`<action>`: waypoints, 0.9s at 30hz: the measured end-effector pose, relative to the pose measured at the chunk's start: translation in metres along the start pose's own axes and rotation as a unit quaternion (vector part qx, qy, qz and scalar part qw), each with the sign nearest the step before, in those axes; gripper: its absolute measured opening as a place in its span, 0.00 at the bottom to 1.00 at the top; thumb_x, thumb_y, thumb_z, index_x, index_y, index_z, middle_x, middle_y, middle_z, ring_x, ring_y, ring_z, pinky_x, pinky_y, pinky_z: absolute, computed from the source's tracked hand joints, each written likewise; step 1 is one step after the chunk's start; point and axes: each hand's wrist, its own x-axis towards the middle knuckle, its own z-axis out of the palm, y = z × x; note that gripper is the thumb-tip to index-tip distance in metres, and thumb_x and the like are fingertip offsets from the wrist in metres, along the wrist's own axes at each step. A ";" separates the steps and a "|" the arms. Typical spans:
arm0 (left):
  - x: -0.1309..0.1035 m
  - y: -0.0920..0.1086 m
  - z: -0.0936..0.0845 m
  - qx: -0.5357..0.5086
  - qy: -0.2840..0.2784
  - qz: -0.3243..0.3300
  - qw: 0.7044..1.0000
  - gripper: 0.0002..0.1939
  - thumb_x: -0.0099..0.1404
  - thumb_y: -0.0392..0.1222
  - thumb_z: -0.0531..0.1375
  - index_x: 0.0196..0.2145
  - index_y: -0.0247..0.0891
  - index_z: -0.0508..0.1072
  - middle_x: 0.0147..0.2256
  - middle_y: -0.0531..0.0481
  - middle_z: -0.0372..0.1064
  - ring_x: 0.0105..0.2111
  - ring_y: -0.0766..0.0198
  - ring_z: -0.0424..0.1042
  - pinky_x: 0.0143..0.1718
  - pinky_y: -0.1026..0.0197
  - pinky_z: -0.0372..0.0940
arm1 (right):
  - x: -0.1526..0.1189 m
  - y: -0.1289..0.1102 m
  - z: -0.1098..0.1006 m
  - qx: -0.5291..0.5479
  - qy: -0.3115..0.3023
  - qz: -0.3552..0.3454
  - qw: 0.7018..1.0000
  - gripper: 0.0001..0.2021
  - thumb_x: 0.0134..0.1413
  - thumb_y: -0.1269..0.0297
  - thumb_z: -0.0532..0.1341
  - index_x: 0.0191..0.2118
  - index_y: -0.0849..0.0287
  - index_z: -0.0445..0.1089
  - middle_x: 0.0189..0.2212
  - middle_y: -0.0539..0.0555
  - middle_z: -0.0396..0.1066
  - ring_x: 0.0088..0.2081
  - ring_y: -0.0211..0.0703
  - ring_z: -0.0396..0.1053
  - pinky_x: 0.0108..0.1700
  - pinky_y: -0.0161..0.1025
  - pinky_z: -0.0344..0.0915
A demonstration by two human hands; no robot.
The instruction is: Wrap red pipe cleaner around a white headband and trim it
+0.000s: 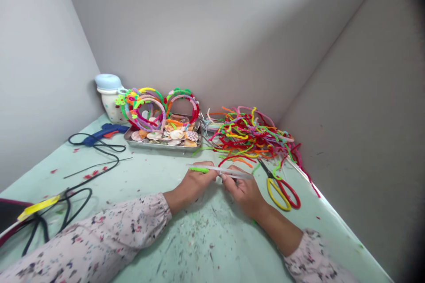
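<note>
Near the middle of the table, my left hand (198,181) and my right hand (241,188) meet with fingers closed on a thin pale headband (234,171), seen nearly edge-on. A short bright green piece of pipe cleaner (199,170) lies along the band at my left fingers. Whether it is wrapped round the band or only held against it, I cannot tell. My right thumb and fingers pinch the band close to my left fingertips. Just right of my right hand lie scissors (282,192) with yellow and red handles.
A metal tray (162,147) holds seashells and several headbands (149,108) covered in coloured pipe cleaners. To its right is a tangled heap of pipe cleaners (249,135). At left are a blue glue gun (99,134), a looping black cord (114,163) and a lidded white cup (111,101).
</note>
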 end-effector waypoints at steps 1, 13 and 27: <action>0.000 0.001 0.000 0.002 0.003 -0.001 1.000 0.11 0.61 0.41 0.50 0.22 0.37 0.62 0.20 0.56 0.55 0.23 0.68 0.56 0.26 0.65 0.51 | 0.000 0.000 0.000 -0.005 -0.001 -0.008 1.000 0.10 0.60 0.67 0.52 0.28 0.57 0.64 0.24 0.49 0.63 0.29 0.40 0.63 0.32 0.34 0.58; -0.001 0.007 0.000 -0.033 -0.005 -0.009 0.999 0.11 0.60 0.42 0.51 0.23 0.37 0.64 0.20 0.56 0.56 0.23 0.68 0.55 0.25 0.65 0.51 | 0.000 -0.001 0.000 0.022 0.011 0.009 1.000 0.10 0.59 0.69 0.51 0.27 0.57 0.65 0.23 0.49 0.64 0.28 0.40 0.63 0.32 0.35 0.58; 0.001 0.001 0.004 -0.101 0.033 -0.073 0.992 0.14 0.60 0.45 0.50 0.22 0.36 0.65 0.18 0.56 0.54 0.20 0.68 0.53 0.23 0.64 0.49 | 0.001 0.005 0.004 0.106 0.079 0.054 0.990 0.07 0.53 0.63 0.59 0.38 0.59 0.67 0.30 0.52 0.69 0.27 0.38 0.66 0.28 0.34 0.63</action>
